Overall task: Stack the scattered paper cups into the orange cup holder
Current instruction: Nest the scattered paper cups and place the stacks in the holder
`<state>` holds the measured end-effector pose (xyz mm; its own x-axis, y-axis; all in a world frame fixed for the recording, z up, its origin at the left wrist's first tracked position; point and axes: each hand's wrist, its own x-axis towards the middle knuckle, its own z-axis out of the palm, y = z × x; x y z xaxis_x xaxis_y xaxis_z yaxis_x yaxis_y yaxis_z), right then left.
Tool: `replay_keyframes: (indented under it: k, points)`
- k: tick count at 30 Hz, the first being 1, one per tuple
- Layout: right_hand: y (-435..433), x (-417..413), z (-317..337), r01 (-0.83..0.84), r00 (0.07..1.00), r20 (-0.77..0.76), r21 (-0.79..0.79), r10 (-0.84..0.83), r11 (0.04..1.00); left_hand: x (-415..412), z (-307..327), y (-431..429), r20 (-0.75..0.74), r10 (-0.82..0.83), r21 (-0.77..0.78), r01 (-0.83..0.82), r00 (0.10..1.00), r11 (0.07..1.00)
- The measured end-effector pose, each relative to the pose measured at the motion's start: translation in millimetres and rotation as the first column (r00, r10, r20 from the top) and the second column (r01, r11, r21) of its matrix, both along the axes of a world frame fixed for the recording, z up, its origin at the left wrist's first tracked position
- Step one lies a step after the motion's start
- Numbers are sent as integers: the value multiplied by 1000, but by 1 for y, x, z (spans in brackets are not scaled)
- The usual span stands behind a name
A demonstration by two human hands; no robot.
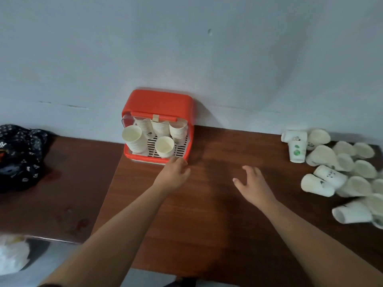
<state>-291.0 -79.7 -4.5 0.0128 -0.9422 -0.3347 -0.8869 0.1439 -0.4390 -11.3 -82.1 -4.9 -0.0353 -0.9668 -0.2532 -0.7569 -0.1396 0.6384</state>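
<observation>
Before the orange cup holder (157, 101) the left hand (174, 175) lies slack, right hand (253, 186) spread empty, paper cups (297, 151) further right

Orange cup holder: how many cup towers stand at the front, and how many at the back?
Front towers: 2
Back towers: 3
Total: 5

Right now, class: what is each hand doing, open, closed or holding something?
Left hand: open, empty, at the orange cup holder.
Right hand: open, empty, fingers spread.
</observation>
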Motion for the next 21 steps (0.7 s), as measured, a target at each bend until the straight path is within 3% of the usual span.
replay_keyframes:
  k: [11,21]
  points:
    - [148,-268,36,271,962,21,-134,-271,953,-293,38,55,51,-395,-54,398,917,916]
    - [245,-450,44,587,805,21,-170,-593,791,-532,43,100,29,-641,-76,641,767,763]
